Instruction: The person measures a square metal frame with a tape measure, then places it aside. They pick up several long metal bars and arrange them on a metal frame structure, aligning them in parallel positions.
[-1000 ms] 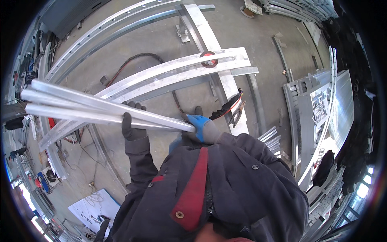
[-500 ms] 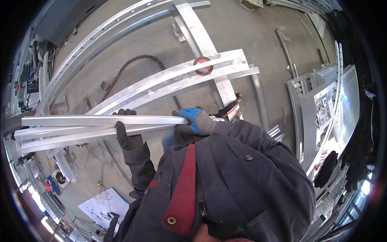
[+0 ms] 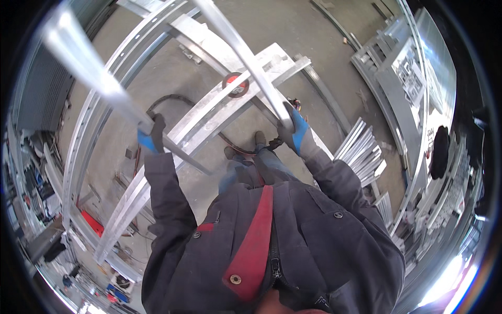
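Note:
My left hand (image 3: 151, 137), in a dark and blue glove, is closed round silvery metal bars (image 3: 97, 70). They slant up to the far left, blurred by motion, and their lower end sticks out below the hand; I cannot tell how many it holds. In my right hand (image 3: 296, 131), gloved alike, is the lower end of a single metal bar (image 3: 250, 58) that rises toward the far left. Beneath the bars lies a long curved metal beam (image 3: 206, 115), with a red disc with a dark rim (image 3: 235, 85) on it.
A bundle of metal bars (image 3: 361, 149) lies right of my right arm. Farther right is a stack of metal sheets and profiles (image 3: 392, 78). A large curved frame (image 3: 78, 141) arcs on the left. A dark hose (image 3: 175, 97) loops over the floor near my feet.
The bars, held together level to the left before, are now parted and raised toward the far side. My left hand moved up and left; my right hand moved right. My view has turned.

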`<state>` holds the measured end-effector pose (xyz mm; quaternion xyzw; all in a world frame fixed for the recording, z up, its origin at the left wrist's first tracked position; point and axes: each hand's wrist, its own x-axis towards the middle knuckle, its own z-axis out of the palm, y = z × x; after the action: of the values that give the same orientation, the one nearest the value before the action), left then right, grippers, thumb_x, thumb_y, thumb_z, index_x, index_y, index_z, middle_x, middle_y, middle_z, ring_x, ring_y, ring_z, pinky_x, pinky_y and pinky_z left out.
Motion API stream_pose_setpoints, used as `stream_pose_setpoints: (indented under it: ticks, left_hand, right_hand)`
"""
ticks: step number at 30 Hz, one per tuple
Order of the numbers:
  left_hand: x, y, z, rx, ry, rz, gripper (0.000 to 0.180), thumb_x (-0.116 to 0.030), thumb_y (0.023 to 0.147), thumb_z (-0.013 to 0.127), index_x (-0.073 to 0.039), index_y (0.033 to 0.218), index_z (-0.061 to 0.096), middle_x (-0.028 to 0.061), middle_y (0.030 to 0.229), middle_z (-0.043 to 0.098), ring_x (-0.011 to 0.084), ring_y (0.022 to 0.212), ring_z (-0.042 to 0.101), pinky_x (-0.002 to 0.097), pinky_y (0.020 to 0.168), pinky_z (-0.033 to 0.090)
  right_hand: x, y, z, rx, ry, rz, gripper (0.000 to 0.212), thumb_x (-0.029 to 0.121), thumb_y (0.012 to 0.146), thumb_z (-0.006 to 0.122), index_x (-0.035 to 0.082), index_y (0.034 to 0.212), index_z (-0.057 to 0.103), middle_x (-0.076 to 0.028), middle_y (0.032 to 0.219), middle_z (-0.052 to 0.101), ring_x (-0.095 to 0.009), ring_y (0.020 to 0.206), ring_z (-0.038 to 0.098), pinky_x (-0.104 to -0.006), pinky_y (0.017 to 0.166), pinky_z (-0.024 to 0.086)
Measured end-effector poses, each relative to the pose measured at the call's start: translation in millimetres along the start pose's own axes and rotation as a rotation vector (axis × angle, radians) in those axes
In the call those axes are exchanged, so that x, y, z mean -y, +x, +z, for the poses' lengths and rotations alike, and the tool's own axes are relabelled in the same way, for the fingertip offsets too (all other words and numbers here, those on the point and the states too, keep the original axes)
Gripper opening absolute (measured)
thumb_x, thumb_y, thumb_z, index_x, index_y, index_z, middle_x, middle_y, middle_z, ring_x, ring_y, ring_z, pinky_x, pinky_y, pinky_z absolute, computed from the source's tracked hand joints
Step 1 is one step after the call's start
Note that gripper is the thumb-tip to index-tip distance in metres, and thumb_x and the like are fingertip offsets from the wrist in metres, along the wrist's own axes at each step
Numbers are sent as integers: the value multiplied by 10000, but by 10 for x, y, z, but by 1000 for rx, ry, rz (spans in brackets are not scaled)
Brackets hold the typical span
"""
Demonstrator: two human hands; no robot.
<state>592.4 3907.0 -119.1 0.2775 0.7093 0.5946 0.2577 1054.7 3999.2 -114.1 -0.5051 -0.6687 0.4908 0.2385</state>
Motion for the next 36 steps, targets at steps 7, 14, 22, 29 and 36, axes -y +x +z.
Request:
stream_pose_setpoints:
  ticks: [7, 14, 22, 29, 36]
  left_hand:
    - [1605, 273, 1205, 334, 249, -151, 340, -243, 836, 860, -15, 1047, 720, 47, 898, 716, 166, 815, 671, 360, 731, 555]
    - [2463, 337, 1886, 130, 616, -326, 672, -250, 743, 964, 28, 1251, 624, 191, 1077, 743, 306, 930, 715, 424, 847, 569]
    - [2524, 419, 1910, 98, 502, -220, 653, -185, 745, 975, 30, 1245, 614, 171, 1062, 730, 262, 872, 687, 405, 782, 570]
    - [2644, 494, 1909, 117, 445, -313, 676, 28, 780, 881, 41, 1369, 549, 163, 1180, 682, 263, 988, 694, 370, 826, 619]
    - [2593, 436, 1908, 73, 188, -381, 729, -96, 754, 956, 36, 1334, 534, 188, 1181, 690, 270, 961, 689, 392, 846, 591]
  right_hand:
    - [-770, -971, -942, -152, -497, 371, 546, 411, 962, 734, 97, 1400, 651, -215, 1114, 765, -391, 1057, 745, -443, 907, 577]
    - [-1768, -2210, -1600, 23, -533, 613, 532, 399, 968, 720, 215, 1458, 625, -215, 1228, 727, -418, 1091, 717, -481, 936, 573]
    - [-1981, -1773, -1770, 181, -541, 626, 588, 427, 960, 696, 202, 1491, 580, -225, 1174, 723, -429, 1076, 704, -504, 931, 555]
    - [-1911, -1671, -2003, 124, -564, 527, 559, 422, 960, 710, 241, 1476, 589, -187, 1027, 723, -404, 937, 721, -506, 808, 569]
    - [-1820, -1518, -2305, 91, -602, 540, 558, 426, 923, 763, 245, 1438, 648, -160, 1044, 750, -366, 926, 737, -473, 812, 579]
